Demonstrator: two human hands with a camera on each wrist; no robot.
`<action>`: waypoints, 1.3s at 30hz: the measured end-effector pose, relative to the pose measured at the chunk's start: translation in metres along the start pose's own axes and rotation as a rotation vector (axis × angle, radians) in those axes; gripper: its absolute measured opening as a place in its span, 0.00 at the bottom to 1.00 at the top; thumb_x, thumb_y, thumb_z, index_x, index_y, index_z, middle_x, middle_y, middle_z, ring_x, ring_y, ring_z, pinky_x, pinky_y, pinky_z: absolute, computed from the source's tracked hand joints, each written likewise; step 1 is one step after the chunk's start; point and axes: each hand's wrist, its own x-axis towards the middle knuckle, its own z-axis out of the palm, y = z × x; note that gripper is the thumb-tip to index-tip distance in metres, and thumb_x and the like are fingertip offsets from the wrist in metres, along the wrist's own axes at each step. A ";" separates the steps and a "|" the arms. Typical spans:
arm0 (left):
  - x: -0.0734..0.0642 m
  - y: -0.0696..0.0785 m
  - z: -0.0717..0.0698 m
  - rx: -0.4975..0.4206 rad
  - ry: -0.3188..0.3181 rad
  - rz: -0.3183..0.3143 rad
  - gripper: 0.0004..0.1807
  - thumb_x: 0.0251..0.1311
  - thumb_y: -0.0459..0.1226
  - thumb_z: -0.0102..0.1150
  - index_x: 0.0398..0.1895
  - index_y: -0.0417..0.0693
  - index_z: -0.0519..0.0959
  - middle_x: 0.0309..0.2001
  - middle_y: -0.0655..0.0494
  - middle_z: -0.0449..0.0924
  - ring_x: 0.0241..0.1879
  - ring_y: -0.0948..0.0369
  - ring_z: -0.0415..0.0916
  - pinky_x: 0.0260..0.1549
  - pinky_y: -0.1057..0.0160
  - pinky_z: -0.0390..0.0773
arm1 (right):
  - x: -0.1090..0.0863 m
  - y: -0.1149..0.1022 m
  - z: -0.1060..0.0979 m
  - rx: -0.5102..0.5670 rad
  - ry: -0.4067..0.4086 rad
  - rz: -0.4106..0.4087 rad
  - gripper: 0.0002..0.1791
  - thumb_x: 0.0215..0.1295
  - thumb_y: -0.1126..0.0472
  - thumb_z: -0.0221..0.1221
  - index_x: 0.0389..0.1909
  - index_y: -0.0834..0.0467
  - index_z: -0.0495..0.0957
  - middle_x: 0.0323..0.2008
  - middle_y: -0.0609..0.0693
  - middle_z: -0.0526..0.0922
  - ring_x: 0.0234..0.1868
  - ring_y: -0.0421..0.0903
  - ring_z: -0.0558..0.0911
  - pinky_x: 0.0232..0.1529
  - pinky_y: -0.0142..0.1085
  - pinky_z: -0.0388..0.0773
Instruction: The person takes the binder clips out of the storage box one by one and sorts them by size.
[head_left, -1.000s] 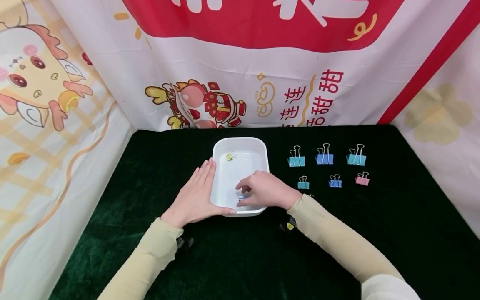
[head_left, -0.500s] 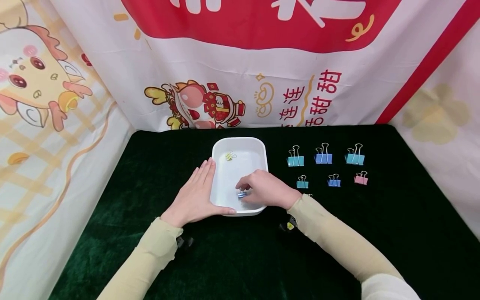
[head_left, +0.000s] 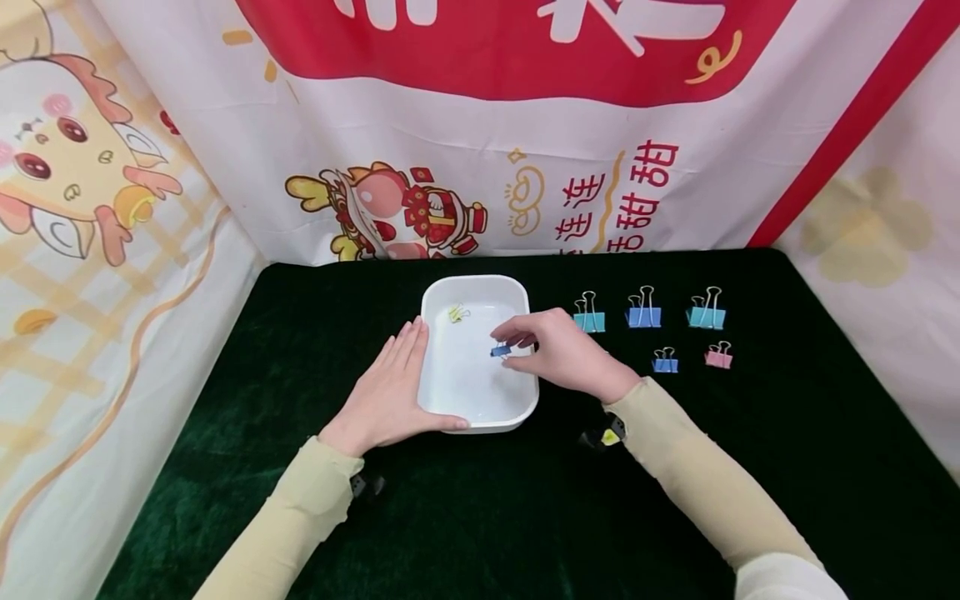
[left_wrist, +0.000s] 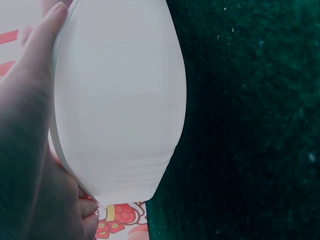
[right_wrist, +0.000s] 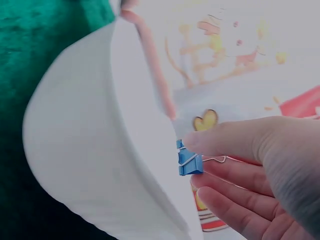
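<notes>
My right hand (head_left: 562, 354) pinches a small blue binder clip (head_left: 500, 351) between thumb and fingers, over the right side of a white tray (head_left: 457, 400). In the right wrist view the blue binder clip (right_wrist: 191, 162) hangs from the fingertips, one wire handle pointing into the hand. My left hand (head_left: 382, 383) lies along the tray's left wall, fingers straight, with the thumb stretched along the near rim. The left wrist view shows that hand against the white tray's outer wall (left_wrist: 120, 100). A small yellow binder clip (head_left: 458, 313) lies in the tray's far left part.
Right of the tray, larger clips stand in a back row: teal (head_left: 589, 322), blue (head_left: 644, 317) and teal (head_left: 707, 317). Nearer are a small blue clip (head_left: 665, 364) and a pink clip (head_left: 718, 359). Dark green cloth (head_left: 480, 517) covers the table; a printed curtain (head_left: 465, 125) hangs behind.
My right hand has lifted the blue binder clip from the tray's near end and moved away and rightward. It now hides the small teal clip. The left hand stays put.
</notes>
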 end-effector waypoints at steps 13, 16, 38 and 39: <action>-0.001 -0.001 0.000 -0.002 -0.002 0.001 0.78 0.40 0.83 0.55 0.83 0.46 0.36 0.82 0.53 0.32 0.80 0.56 0.30 0.75 0.49 0.40 | -0.023 0.007 -0.039 0.024 0.178 -0.019 0.20 0.58 0.68 0.74 0.52 0.58 0.86 0.48 0.51 0.86 0.43 0.45 0.86 0.45 0.44 0.85; -0.001 -0.001 0.000 -0.010 0.002 0.006 0.77 0.42 0.81 0.58 0.83 0.46 0.36 0.82 0.52 0.32 0.80 0.55 0.31 0.75 0.49 0.41 | -0.029 0.012 -0.044 0.004 0.223 -0.030 0.20 0.58 0.67 0.74 0.51 0.57 0.86 0.48 0.50 0.86 0.44 0.46 0.85 0.45 0.46 0.85; 0.000 -0.001 0.000 0.003 -0.006 0.010 0.76 0.43 0.80 0.59 0.83 0.49 0.33 0.82 0.51 0.32 0.80 0.56 0.30 0.75 0.50 0.39 | -0.078 0.051 -0.080 0.004 0.393 0.174 0.17 0.60 0.62 0.74 0.49 0.52 0.84 0.46 0.47 0.86 0.46 0.48 0.85 0.50 0.48 0.82; 0.001 -0.001 0.000 0.007 -0.006 0.010 0.76 0.43 0.80 0.58 0.83 0.49 0.33 0.82 0.51 0.32 0.80 0.56 0.30 0.75 0.50 0.39 | -0.080 0.054 -0.081 -0.005 0.391 0.184 0.17 0.60 0.61 0.74 0.49 0.52 0.84 0.47 0.47 0.86 0.46 0.47 0.85 0.50 0.45 0.83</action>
